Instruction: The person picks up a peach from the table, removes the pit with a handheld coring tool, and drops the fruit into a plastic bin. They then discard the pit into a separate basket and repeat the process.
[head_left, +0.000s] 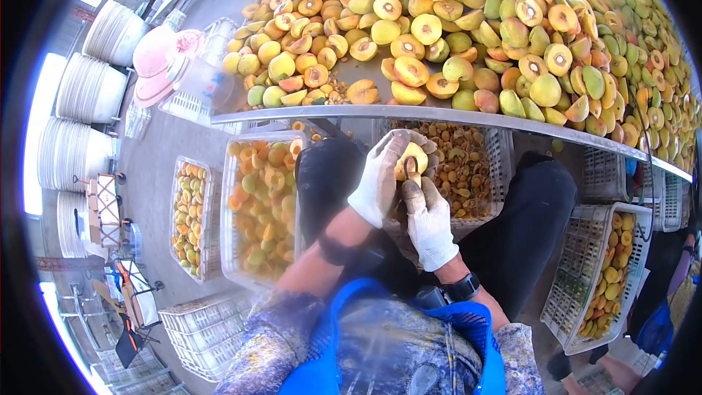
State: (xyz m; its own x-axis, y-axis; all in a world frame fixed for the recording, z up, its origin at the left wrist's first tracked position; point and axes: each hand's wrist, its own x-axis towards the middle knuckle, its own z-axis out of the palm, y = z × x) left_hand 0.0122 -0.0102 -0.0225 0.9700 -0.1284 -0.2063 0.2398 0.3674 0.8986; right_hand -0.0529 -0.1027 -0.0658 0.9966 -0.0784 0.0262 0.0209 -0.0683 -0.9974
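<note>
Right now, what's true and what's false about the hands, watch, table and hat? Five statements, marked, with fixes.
1. The left hand has a cut fruit in its grip. True.
2. The right hand is empty. False: the right hand holds a small curved tool at the cut fruit.
3. The watch is on the left wrist. False: the watch is on the right wrist.
4. Many halved fruits lie on the table. True.
5. The pink hat lies on the table. False: the hat is off to its left.
</note>
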